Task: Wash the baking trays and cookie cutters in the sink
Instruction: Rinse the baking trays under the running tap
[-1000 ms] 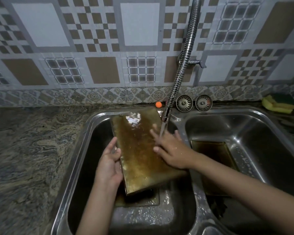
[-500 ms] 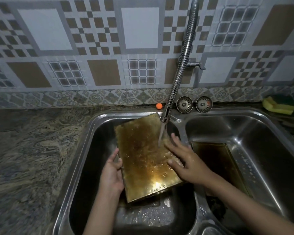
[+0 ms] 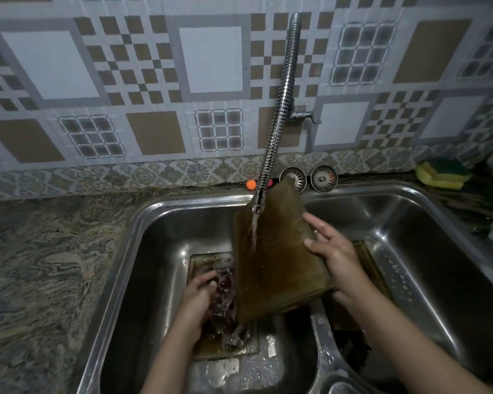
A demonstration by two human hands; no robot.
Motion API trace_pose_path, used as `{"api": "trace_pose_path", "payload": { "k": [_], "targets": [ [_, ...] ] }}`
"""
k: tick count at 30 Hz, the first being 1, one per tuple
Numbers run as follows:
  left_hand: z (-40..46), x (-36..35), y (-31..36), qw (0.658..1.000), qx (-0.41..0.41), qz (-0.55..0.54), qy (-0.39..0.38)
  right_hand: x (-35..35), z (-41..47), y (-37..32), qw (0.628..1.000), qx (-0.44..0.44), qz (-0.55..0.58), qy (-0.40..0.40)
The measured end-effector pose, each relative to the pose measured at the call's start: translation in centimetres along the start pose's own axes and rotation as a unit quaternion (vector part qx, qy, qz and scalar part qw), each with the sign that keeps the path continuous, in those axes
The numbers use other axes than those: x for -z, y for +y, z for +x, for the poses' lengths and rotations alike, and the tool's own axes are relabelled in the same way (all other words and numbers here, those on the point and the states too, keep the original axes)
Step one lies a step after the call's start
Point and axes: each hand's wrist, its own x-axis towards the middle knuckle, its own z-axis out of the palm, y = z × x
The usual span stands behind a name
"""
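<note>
Tipping steeply under the tap (image 3: 258,204), the baking tray (image 3: 273,263) is standing nearly on end over the left basin of the sink (image 3: 143,223), long axis running from the divider down toward the person. The right hand (image 3: 335,257) is gripping its right edge, fingers curled over the rim. The left hand (image 3: 198,297) is lying just left of the tray's lower edge, fingers loose, reaching into a second tray (image 3: 199,265) on the basin floor; whether it is holding anything there is impossible to tell. A third tray (image 3: 365,251) is sitting in the right basin.
</note>
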Motion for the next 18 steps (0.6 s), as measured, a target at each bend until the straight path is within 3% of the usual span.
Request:
{"api": "trace_pose_path", "payload": {
  "k": [4,7,11,15,18],
  "targets": [
    [2.5,2.2,-2.0,0.983,0.011,0.169,0.074,2.6,-0.4,-4.8,0.989,0.092,-0.071,0.086],
    [3.5,3.1,-3.0,0.967,0.047,0.240,0.067,5.4,0.2,-7.4,0.960,0.153,-0.196,0.133],
    [3.7,2.9,-3.7,0.957,0.066,0.279,0.045,8.5,1.6,-5.8,0.861,0.139,-0.464,0.154],
    [5.0,3.7,-5.4,0.927,0.036,0.364,0.088,11.1,2.5,-0.4,0.726,0.087,-0.678,0.079],
    [5.0,3.6,-5.8,0.918,0.019,0.384,0.095,12.1,2.8,3.4,0.708,0.047,-0.702,0.061]
  ]
}}
